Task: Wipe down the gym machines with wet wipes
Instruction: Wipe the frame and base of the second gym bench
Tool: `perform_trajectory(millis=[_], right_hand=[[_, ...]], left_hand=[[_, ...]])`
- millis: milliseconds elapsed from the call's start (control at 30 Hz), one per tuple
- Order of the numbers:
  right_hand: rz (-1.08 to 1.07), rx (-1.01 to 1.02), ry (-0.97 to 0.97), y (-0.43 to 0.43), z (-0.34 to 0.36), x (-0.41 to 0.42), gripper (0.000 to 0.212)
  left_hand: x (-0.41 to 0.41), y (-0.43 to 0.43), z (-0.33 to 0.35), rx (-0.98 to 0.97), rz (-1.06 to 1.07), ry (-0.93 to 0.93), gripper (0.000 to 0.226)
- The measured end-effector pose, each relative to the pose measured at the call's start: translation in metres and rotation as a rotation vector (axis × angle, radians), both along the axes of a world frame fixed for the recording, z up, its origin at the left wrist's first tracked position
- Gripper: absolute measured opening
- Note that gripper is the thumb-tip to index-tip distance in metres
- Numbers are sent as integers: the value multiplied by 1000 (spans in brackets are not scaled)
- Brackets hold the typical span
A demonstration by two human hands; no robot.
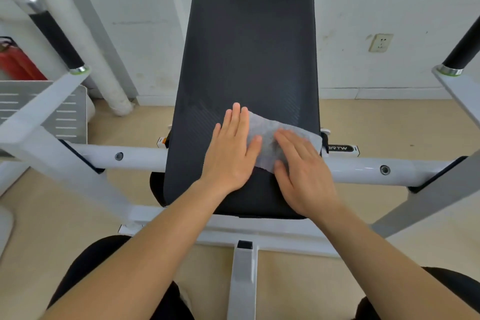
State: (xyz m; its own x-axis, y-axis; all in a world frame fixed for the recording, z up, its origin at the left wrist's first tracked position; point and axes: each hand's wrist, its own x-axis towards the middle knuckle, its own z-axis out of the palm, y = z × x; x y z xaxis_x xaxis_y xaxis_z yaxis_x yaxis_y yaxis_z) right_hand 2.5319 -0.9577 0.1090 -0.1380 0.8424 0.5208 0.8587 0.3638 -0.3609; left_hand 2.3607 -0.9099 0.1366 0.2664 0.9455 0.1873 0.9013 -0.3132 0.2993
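Your left hand (232, 153) and right hand (302, 171) lie flat, fingers straight, pressing the wipe (267, 138) onto the pad (249, 47). The wipe sits at the pad's lower right, between both hands.

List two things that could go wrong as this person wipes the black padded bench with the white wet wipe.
The white wet wipe is wrinkled between the flat left hand and right hand; it may bunch and skip strips. Its right edge reaches the side of the black padded bench, so it could slide off.
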Motion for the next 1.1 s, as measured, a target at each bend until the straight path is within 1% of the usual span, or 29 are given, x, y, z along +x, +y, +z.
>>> perform_trajectory(millis=[67, 133, 233, 267, 300, 333, 400, 467, 500, 533, 600, 667, 733, 767, 867, 933, 967, 1033, 1100], right_hand=[[29, -32, -77, 2, -2, -1, 52], [87, -43, -140, 6, -2, -4, 50], [174, 0, -149, 10, 4, -9, 40], [171, 36, -137, 11, 6, -11, 37], [152, 74, -134, 12, 7, -13, 35], [125, 104, -142, 12, 7, -14, 36], [76, 134, -169, 12, 6, -13, 39], [30, 140, -184, 15, 2, -6, 41], [1, 142, -177, 17, 2, 0, 41], [-31, 149, -158, 21, 3, 7, 40], [-98, 177, -99, 28, 6, 22, 34], [-166, 188, -34, 34, 10, 31, 33], [-217, 164, 24, 37, 13, 30, 33], [-226, 155, 41, 38, 14, 28, 33], [-199, 159, 57, 39, 19, 23, 33], [-190, 176, 74, 37, 22, 26, 33], [-188, 189, 83, 36, 23, 27, 32], [-175, 203, 96, 36, 24, 26, 32], [-152, 200, 89, 38, 24, 22, 31]], left_hand=[[-27, -8, -9, 61, -15, 208, 66], [-48, -17, -14, 102, 37, 323, 68], [-59, -24, -9, 111, 219, 337, 78], [-58, -27, -7, 135, 251, 320, 79], [-55, -28, -5, 174, 235, 297, 78], [-51, -27, -4, 216, 166, 269, 75], [-41, -19, -4, 284, -79, 263, 66], [-35, -3, -5, 307, -322, 328, 61], [-35, 6, -6, 298, -408, 374, 60], [-37, 12, -7, 280, -464, 422, 59], [-43, 18, -12, 238, -499, 488, 60], [-43, 19, -14, 225, -481, 503, 61], [-35, 29, -6, 215, -418, 456, 63], [-30, 39, 0, 197, -349, 411, 64], [-16, 72, 20, 97, -51, 239, 64], [-5, 65, 16, 78, 68, 180, 64], [-1, 48, 7, 94, 75, 181, 63], [-2, 1, -14, 116, -23, 241, 63], [-19, -20, -20, 64, -82, 283, 62]])
